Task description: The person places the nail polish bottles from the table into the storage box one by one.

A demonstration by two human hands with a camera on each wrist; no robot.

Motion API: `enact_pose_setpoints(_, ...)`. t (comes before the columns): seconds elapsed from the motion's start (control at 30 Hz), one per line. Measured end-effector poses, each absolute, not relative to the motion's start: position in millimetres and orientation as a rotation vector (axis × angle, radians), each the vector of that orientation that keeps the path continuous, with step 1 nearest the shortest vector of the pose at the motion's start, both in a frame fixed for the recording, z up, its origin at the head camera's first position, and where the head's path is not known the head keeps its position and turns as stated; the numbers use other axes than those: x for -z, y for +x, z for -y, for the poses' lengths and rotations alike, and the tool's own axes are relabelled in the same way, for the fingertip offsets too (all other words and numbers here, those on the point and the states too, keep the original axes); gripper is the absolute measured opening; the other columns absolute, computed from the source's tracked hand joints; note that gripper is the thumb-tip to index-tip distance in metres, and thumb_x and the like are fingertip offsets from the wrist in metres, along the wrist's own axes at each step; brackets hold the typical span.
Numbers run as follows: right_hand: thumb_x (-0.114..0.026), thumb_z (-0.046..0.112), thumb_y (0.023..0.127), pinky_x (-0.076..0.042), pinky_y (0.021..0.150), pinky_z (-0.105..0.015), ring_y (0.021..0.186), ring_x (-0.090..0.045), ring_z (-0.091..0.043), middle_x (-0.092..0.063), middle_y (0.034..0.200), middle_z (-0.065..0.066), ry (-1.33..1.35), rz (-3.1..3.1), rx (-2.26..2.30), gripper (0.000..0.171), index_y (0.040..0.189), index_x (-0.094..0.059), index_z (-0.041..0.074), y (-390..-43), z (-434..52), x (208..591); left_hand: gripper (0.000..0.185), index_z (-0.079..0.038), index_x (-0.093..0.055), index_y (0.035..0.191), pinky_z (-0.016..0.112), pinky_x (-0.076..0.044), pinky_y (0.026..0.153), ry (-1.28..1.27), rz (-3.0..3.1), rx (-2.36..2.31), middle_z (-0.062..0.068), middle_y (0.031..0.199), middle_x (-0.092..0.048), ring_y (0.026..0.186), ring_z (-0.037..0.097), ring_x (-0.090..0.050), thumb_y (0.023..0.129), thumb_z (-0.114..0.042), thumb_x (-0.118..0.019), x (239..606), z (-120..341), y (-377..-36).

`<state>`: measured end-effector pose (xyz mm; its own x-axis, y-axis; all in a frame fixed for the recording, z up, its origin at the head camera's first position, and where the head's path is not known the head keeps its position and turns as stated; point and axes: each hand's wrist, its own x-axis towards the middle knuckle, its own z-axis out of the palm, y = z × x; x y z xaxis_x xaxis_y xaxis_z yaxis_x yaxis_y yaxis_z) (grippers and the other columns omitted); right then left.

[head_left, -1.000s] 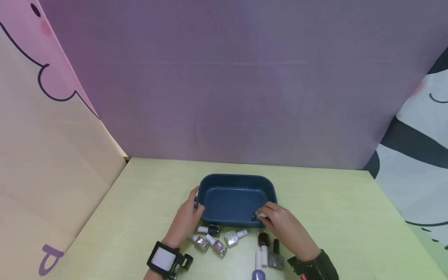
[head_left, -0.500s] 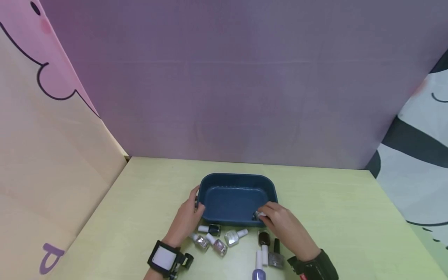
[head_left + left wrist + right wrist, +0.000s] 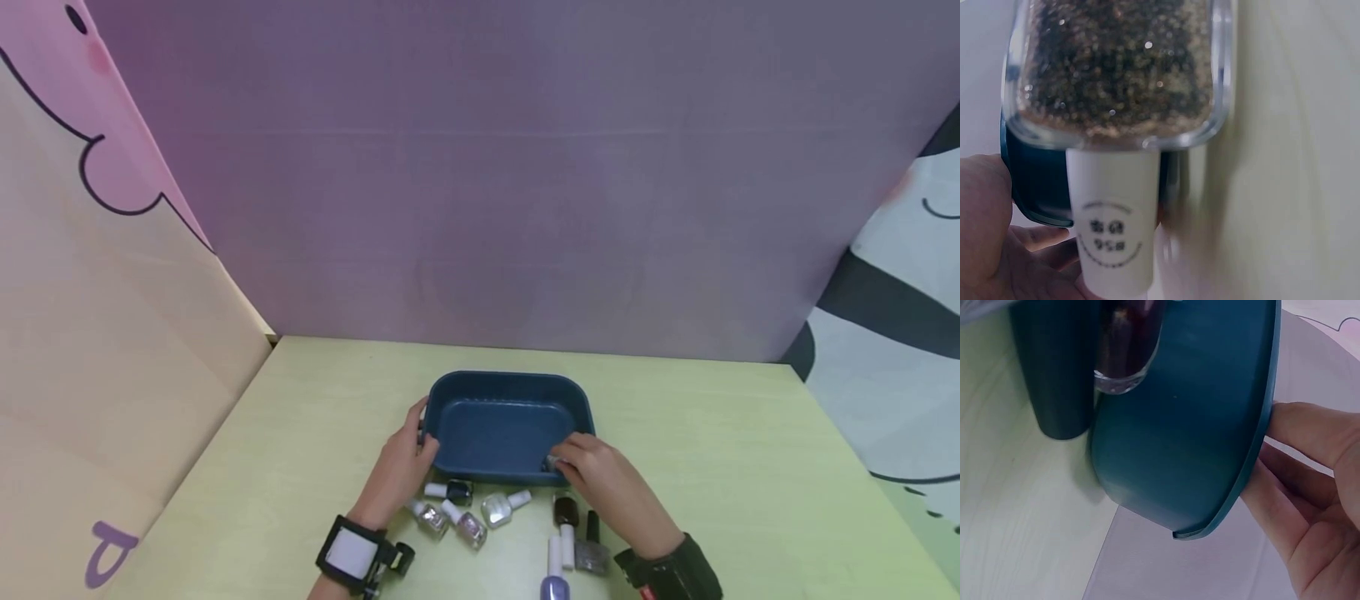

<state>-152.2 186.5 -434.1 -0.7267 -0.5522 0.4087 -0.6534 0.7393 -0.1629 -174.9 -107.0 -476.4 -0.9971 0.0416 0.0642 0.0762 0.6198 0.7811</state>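
Left grip [image 3: 401, 471] clamps tray [image 3: 504, 385] left rim; right grip [image 3: 592, 475] pinches small bottle [image 3: 553, 461] at near-right rim.

Green table [image 3: 712, 450] — tray [image 3: 510, 385], polish bottles [image 3: 504, 508]

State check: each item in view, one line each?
Blue tub: upright on the table, looks empty.
Left hand: grips the tub's left rim.
Right hand: holds a small bottle at the tub's near right corner.
Other bottles: lying on the table, capped.
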Motion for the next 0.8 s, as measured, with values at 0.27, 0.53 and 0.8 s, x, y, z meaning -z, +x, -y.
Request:
enact_pose_setpoints(0.27,-0.079,0.003,0.080,-0.051,0.065,-0.019,0.075,-0.058,-0.006,-0.061,0.084,0.003,0.919,2.626,-0.425,0.012,0.091,-0.075,0.006,-153.2,-187.6,436.0,0.062,-0.011,-0.029,0.155,0.026,-0.041,0.052,-0.101,2.792,1.343,0.005,0.096,-0.063,0.062,0.011,-0.050,0.098,-0.013,-0.052,476.6,107.1,-174.5)
enact_pose_setpoints(0.53,-0.079,0.003,0.080,-0.050,0.064,-0.018,0.073,-0.056,-0.005,-0.059,0.084,0.003,0.912,2.641,-0.446,0.012,0.091,-0.076,0.006,-151.9,-188.4,434.6,0.062,-0.014,-0.028,0.156,0.026,-0.042,0.053,-0.089,2.794,1.351,0.007,0.101,-0.064,0.065,0.011,-0.052,0.098,-0.015,-0.051,478.6,106.9,-175.0)
enact_pose_setpoints(0.8,-0.080,0.003,0.080,-0.050,0.063,-0.017,0.072,-0.057,-0.006,-0.060,0.085,0.002,0.904,2.634,-0.455,0.011,0.090,-0.076,0.005,-151.7,-187.8,434.1,0.062,-0.014,-0.029,0.155,0.026,-0.043,0.053,-0.101,2.784,1.350,0.007,0.101,-0.064,0.066,0.011,-0.053,0.098,-0.014,-0.052,478.6,107.6,-175.2)
